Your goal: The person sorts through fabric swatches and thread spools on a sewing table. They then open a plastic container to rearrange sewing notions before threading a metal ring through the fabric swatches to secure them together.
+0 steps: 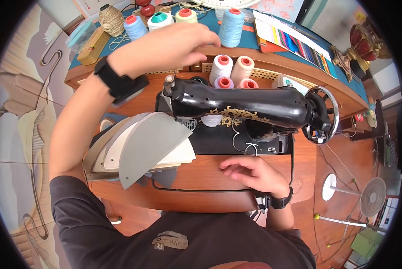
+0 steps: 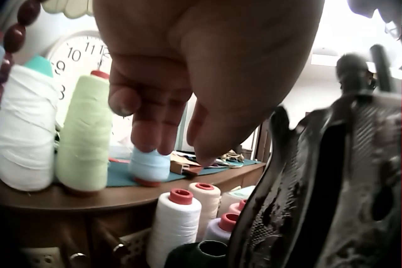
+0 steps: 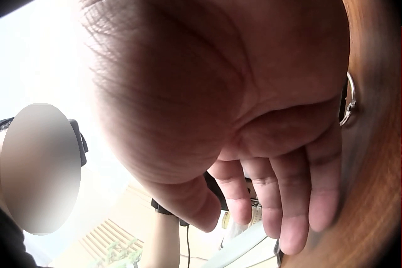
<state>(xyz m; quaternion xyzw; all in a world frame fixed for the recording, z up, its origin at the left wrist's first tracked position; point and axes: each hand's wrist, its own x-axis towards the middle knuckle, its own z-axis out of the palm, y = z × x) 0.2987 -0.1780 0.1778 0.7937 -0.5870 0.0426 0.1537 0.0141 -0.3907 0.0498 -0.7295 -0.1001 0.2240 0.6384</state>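
My left hand (image 1: 176,47) reaches over the back of the table with its fingers loosely bent and nothing in its grasp. Its fingertips point toward a light blue thread cone (image 1: 231,28); in the left wrist view they overlap the top of that cone (image 2: 149,167). A pale green cone (image 2: 85,133) and a white cone with a green top (image 2: 26,126) stand beside this hand. Relaxed and holding nothing, my right hand (image 1: 260,175) is over the wooden front of the table, before the black sewing machine (image 1: 245,101). Its palm (image 3: 251,60) fills the right wrist view.
Fan-shaped grey and cream panels (image 1: 154,139) lie left of the machine. Behind it stand several thread cones, among them a white one (image 1: 222,67). The handwheel (image 1: 322,114) sticks out at right. A colour swatch card (image 1: 295,42) lies on the raised back shelf.
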